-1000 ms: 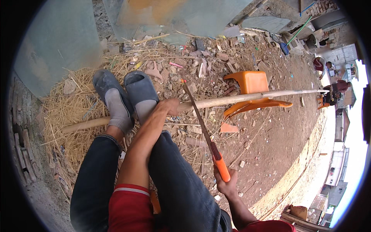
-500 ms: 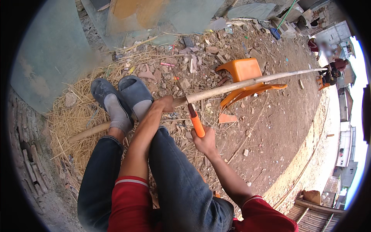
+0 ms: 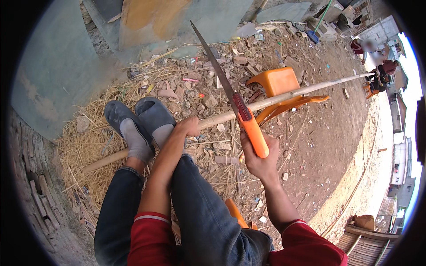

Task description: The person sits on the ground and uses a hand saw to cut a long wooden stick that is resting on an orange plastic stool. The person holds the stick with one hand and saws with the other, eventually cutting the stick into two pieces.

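A long, pale wooden pole (image 3: pixel 226 116) runs from the straw by my feet, past my sandals, and out to the far right. My left hand (image 3: pixel 189 126) is closed around it just beyond the sandals. My right hand (image 3: pixel 266 160) grips the orange handle (image 3: pixel 254 135) of a hand saw. Its long, tapering blade (image 3: pixel 215 64) points up and to the left, held above the pole to the right of my left hand. Part of the pole is hidden behind the saw.
An orange plastic chair (image 3: pixel 279 81) lies tipped on the dirt beneath the pole. Straw (image 3: pixel 84 146) and rubble (image 3: pixel 211 99) cover the ground around my grey sandals (image 3: pixel 153 113). Large grey panels (image 3: pixel 62 66) lean at the far left. People (image 3: pixel 386 71) sit at the far right.
My right hand has moved nearer to the camera and slightly right, lifting the saw off the pole so that its whole blade shows. My left hand stays on the pole.
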Tool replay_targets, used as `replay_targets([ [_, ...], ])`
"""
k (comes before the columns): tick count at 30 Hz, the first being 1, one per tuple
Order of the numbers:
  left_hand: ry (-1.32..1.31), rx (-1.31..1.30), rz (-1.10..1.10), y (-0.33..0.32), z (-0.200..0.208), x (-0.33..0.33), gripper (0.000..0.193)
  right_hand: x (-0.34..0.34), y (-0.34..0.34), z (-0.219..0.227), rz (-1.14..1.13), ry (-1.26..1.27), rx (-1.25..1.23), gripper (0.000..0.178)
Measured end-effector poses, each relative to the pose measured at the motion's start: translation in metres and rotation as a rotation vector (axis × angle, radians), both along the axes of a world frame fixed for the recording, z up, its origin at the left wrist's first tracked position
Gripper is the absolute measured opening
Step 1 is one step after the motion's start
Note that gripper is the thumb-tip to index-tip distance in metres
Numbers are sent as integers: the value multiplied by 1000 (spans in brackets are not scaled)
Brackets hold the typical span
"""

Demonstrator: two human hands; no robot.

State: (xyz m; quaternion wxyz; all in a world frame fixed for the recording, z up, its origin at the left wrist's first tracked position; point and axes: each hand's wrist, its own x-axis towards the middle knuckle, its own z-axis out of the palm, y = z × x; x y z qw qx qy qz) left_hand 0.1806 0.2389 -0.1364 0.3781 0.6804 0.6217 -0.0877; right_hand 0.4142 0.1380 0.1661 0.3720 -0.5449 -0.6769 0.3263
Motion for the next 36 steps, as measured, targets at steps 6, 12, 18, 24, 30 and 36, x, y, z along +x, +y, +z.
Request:
replay_targets([
  [6,-1,-62,-13,5,11,9,49,42,-72,-68,10,-205,-326,14],
  [12,28,-59,13,-2,14,4,48,76,-140,-56,39,-176,-432,14],
  [18,46,-78,25,-1,31,9,48,93,-155,-53,-29,-180,-503,10],
  [24,28,-86,62,16,50,10,47,132,-26,-94,-252,-24,-435,20],
  [30,33,-66,62,-5,40,14,51,84,-2,-8,86,-40,-556,20],
  [36,60,17,42,-10,5,-4,47,4,70,28,306,464,-624,18],
])
